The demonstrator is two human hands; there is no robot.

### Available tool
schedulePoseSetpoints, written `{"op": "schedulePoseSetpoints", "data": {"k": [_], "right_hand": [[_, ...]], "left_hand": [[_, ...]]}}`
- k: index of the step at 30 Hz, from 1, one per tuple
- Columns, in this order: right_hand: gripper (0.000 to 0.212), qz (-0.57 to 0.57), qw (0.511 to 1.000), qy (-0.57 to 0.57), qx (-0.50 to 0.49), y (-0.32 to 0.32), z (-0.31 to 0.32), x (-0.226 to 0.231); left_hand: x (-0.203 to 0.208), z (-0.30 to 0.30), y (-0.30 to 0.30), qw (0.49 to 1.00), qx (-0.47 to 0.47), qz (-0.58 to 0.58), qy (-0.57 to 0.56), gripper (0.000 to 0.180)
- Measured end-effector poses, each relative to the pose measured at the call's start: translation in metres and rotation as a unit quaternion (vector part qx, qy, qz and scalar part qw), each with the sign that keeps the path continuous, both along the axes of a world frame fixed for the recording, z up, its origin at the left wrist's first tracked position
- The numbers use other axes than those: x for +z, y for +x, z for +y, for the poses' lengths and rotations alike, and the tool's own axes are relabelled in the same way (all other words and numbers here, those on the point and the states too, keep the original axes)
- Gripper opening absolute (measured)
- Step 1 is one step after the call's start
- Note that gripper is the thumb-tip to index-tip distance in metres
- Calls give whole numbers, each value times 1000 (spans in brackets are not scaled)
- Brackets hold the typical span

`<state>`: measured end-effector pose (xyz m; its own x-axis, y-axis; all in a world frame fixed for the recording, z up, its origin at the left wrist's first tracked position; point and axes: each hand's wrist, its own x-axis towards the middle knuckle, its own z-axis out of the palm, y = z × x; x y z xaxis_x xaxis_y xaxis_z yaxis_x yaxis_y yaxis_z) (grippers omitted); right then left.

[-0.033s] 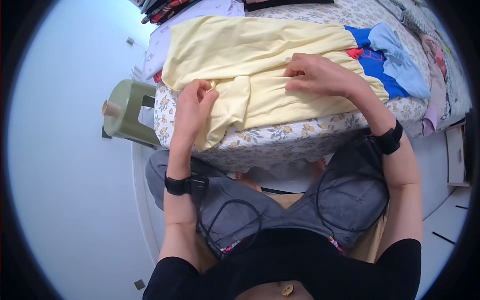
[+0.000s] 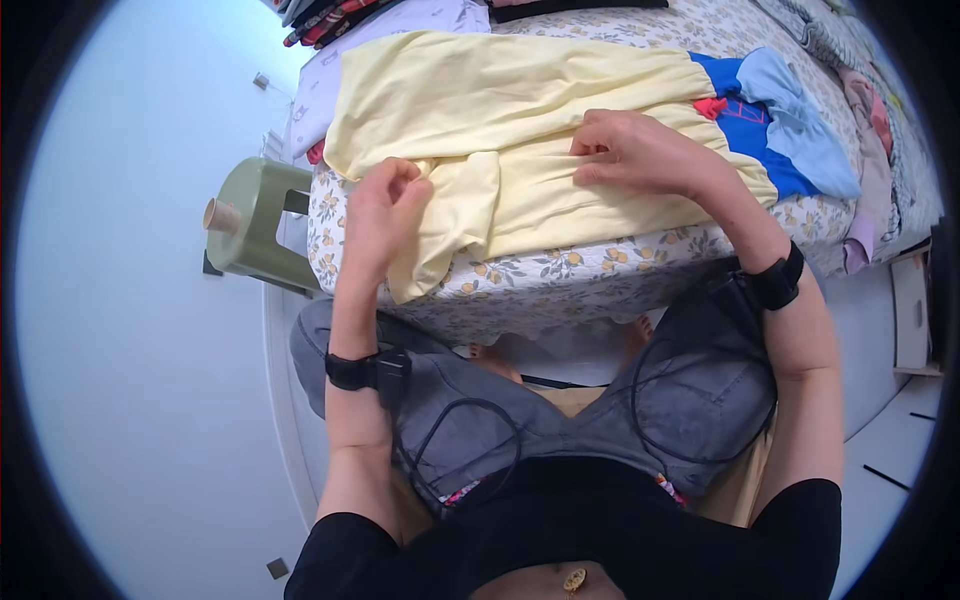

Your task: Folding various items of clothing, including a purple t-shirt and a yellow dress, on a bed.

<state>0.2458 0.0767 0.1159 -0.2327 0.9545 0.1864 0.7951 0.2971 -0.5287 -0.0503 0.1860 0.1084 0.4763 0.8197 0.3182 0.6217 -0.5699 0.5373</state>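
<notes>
A dress (image 2: pixel 460 95) lies spread on its side, with a long pale yellow skirt, a blue top, light blue sleeves and a small red bow. At the skirt's lower left end, my left hand (image 2: pixel 382 215) has its thumb and fingers drawn together on the edge of a folded-over flap (image 2: pixel 455 205). The fingertips are partly hidden. My right hand (image 2: pixel 640 150) rests over the middle of the skirt, fingers loosely curled and the thumb apart from them, with no cloth visibly gripped.
Under the dress is a bed-like surface with a lemon-print cover (image 2: pixel 560 265). A green stool (image 2: pixel 262 215) holding a cardboard roll (image 2: pixel 222 215) stands at the left. Folded clothes (image 2: pixel 335 20) are stacked at the far left; more garments (image 2: pixel 868 150) lie at the right.
My left hand has shifted very slightly to the left, its wrist turned a little. My right hand is almost unmoved, and the dress lies as before.
</notes>
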Motion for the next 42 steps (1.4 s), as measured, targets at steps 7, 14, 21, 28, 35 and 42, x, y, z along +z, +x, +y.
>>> {"op": "schedulePoseSetpoints", "data": {"k": [7, 14, 21, 28, 35, 42], "right_hand": [[17, 6, 997, -73, 28, 6, -10, 23], [19, 39, 981, -179, 67, 6, -4, 23], [24, 65, 989, -127, -34, 48, -2, 36], [27, -82, 958, 192, -196, 47, 28, -11], [35, -92, 970, 102, -202, 48, 28, -12], [39, -126, 962, 107, -216, 52, 35, -18]], "left_hand": [[37, -5, -59, 912, -139, -311, -230, 12], [29, 9, -86, 657, -422, -512, -358, 23], [39, 24, -62, 841, -139, -497, -160, 10], [32, 80, -16, 972, 159, -121, 123, 26], [2, 50, -44, 953, 179, -242, -39, 40], [-11, 6, -25, 983, 141, -118, -7, 37]]}}
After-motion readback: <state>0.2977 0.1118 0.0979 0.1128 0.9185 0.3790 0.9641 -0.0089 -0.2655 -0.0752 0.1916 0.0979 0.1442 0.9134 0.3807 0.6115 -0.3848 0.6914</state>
